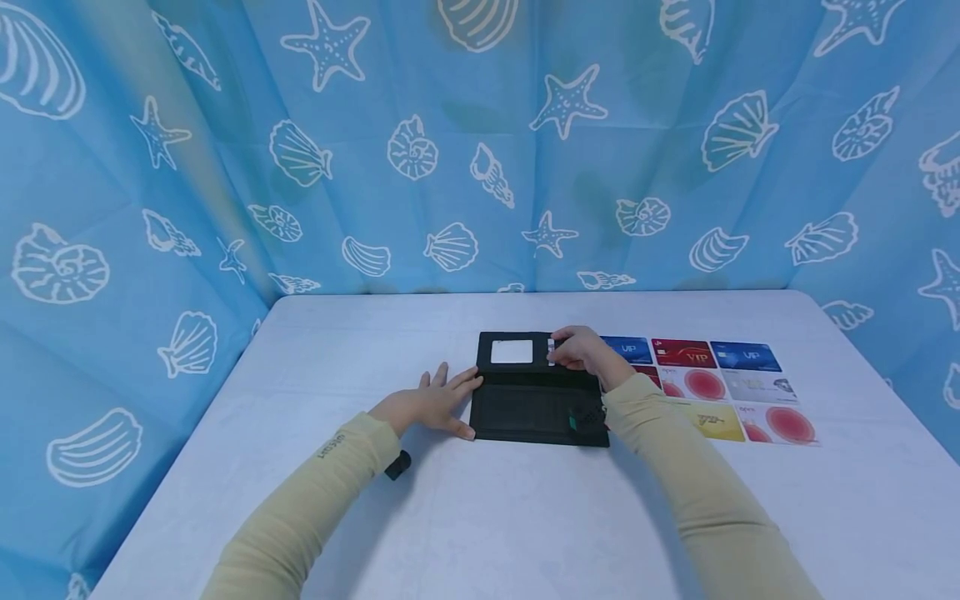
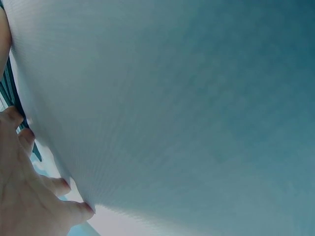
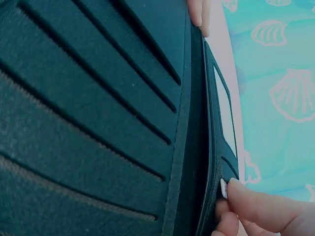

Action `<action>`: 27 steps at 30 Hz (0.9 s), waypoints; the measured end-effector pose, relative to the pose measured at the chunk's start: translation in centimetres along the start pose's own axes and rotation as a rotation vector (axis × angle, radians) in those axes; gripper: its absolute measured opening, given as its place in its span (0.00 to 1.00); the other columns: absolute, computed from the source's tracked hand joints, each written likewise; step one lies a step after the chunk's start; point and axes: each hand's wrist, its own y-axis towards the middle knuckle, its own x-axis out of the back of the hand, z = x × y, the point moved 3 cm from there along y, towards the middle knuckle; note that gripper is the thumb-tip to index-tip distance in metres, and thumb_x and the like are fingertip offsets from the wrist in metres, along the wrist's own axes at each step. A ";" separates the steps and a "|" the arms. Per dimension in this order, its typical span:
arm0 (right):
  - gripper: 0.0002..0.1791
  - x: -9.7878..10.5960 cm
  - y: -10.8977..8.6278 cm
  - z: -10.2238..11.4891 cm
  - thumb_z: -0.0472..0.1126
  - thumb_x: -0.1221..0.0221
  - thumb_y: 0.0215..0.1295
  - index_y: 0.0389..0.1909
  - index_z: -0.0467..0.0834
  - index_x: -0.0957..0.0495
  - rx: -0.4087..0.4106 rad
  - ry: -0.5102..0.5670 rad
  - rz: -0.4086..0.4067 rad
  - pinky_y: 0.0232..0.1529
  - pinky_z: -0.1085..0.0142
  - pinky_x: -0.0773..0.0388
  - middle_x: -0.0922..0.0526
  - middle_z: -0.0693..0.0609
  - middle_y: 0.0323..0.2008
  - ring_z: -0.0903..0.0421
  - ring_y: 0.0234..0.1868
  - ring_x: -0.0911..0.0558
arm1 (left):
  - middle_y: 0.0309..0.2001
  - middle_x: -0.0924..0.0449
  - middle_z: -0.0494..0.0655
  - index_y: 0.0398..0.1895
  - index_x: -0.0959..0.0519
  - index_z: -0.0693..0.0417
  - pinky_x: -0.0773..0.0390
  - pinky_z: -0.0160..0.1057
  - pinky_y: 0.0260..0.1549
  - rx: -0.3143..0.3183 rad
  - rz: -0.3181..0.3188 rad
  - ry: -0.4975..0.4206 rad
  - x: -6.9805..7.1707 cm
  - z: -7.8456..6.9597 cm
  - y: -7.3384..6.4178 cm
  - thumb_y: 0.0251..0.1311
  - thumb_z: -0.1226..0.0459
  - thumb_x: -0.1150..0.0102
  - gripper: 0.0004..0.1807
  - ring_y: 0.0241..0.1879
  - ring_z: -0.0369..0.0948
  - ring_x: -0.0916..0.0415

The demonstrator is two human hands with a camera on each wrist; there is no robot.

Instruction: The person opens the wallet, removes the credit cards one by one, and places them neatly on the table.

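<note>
A black wallet point(image 1: 525, 410) lies unfolded flat on the table, its far flap carrying a white window point(image 1: 512, 352) and its near half lined with card slots point(image 3: 98, 118). My left hand point(image 1: 435, 404) rests with spread fingers against the wallet's left edge, fingertips at the fold and the lower corner. Over the far flap's right part, my right hand point(image 1: 587, 354) pinches a small white-edged card point(image 3: 224, 189) between thumb and fingers, at a slot beside the window. Most of that card is hidden by the slot and the fingers.
Right of the wallet, several cards lie in rows, among them a red VIP card point(image 1: 684, 353), a blue VIP card point(image 1: 746, 357), a gold card point(image 1: 708, 422) and one with a pink circle point(image 1: 780, 424). A blue shell-print curtain point(image 1: 450, 167) hangs behind the white table point(image 1: 337, 350).
</note>
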 end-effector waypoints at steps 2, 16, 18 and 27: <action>0.29 -0.1 0.1 0.0 0.31 0.42 0.58 0.62 0.38 0.37 -0.010 0.002 -0.016 0.29 0.71 0.29 0.30 0.49 0.31 0.59 0.26 0.29 | 0.73 0.74 0.39 0.73 0.62 0.43 0.67 0.60 0.64 -0.002 -0.001 0.001 0.0 0.0 0.0 0.51 0.40 0.44 0.52 0.69 0.57 0.78; 0.29 0.2 0.1 0.0 0.29 0.43 0.59 0.62 0.37 0.37 -0.032 0.076 -0.018 0.26 0.72 0.27 0.30 0.47 0.34 0.60 0.23 0.28 | 0.73 0.73 0.39 0.73 0.61 0.42 0.68 0.61 0.64 0.002 -0.012 0.007 -0.2 0.1 0.0 0.50 0.40 0.43 0.53 0.70 0.57 0.78; 0.29 0.3 0.0 -0.2 0.28 0.44 0.59 0.63 0.37 0.37 -0.020 0.093 -0.015 0.25 0.73 0.26 0.30 0.45 0.36 0.60 0.22 0.28 | 0.73 0.73 0.39 0.73 0.62 0.42 0.68 0.61 0.64 0.003 -0.012 0.010 -0.2 0.1 0.0 0.50 0.40 0.44 0.53 0.70 0.57 0.78; 0.30 1.0 -0.1 -1.0 0.26 0.45 0.59 0.64 0.36 0.39 0.008 0.162 -0.002 0.29 0.71 0.21 0.31 0.39 0.45 0.59 0.25 0.23 | 0.73 0.73 0.39 0.73 0.61 0.42 0.68 0.60 0.64 0.009 -0.010 0.004 -0.1 0.1 0.0 0.50 0.40 0.43 0.53 0.70 0.57 0.78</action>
